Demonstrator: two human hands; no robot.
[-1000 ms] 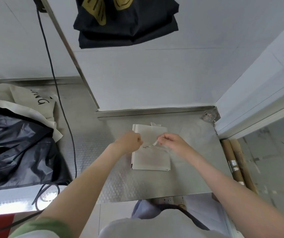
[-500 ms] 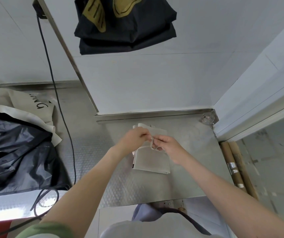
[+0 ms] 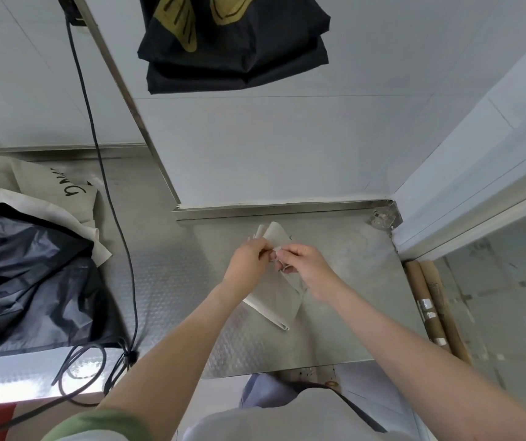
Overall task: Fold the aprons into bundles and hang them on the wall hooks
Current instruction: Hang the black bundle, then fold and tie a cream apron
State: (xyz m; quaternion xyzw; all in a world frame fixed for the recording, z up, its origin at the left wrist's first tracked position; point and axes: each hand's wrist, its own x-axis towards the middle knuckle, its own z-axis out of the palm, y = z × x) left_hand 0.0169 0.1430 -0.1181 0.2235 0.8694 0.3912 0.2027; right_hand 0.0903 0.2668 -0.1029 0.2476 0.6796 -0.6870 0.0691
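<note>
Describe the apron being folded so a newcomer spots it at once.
Find the steel counter in the corner of the white walls. Near its middle is the folded cream apron, a small flat packet pinched by the left hand and right hand. The apron heap to the left is loose and the black bundle hangs on the wall; only this one is pale, compact and in hand.

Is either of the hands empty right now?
No, the left hand and the right hand both grip the cream apron.
</note>
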